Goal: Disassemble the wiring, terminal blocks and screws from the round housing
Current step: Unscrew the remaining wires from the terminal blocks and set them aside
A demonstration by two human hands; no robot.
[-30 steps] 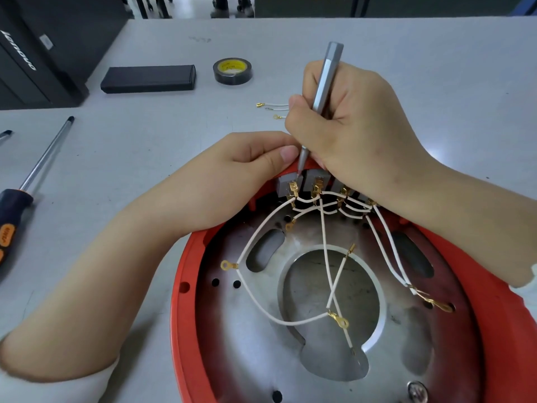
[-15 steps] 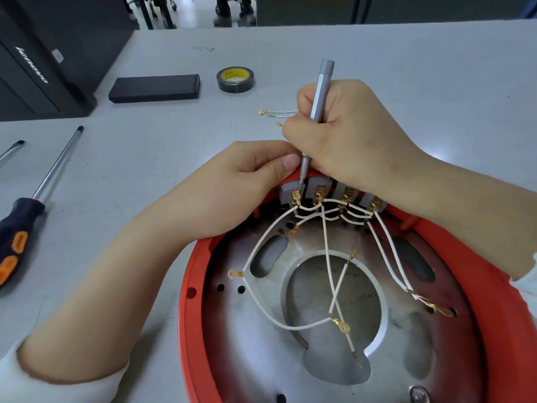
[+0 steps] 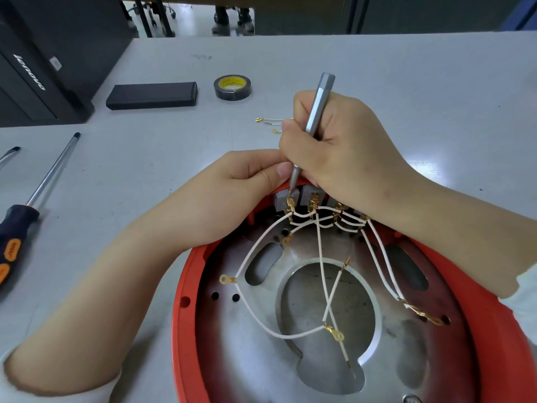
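The round housing (image 3: 186, 318) has a red rim and a metal plate inside, and it fills the lower right. A row of grey terminal blocks (image 3: 308, 196) sits at its far rim, with white wires (image 3: 255, 242) and brass lugs running from them across the plate. My right hand (image 3: 340, 146) grips a slim silver screwdriver (image 3: 318, 110), its tip set on the leftmost terminal. My left hand (image 3: 232, 193) rests on the rim beside that terminal, its fingertips curled against the block next to the screwdriver tip.
A roll of black tape (image 3: 232, 87) and a flat black box (image 3: 151, 95) lie at the back. Loose short wires with lugs (image 3: 268, 122) lie behind my right hand. A large black-and-orange screwdriver (image 3: 32, 199) lies at the left. A black computer case (image 3: 43, 62) stands far left.
The camera view has tilted, so everything sits lower in frame. The silver screwdriver has shifted slightly in my right hand while its tip stays on the leftmost terminal. My left hand holds still.
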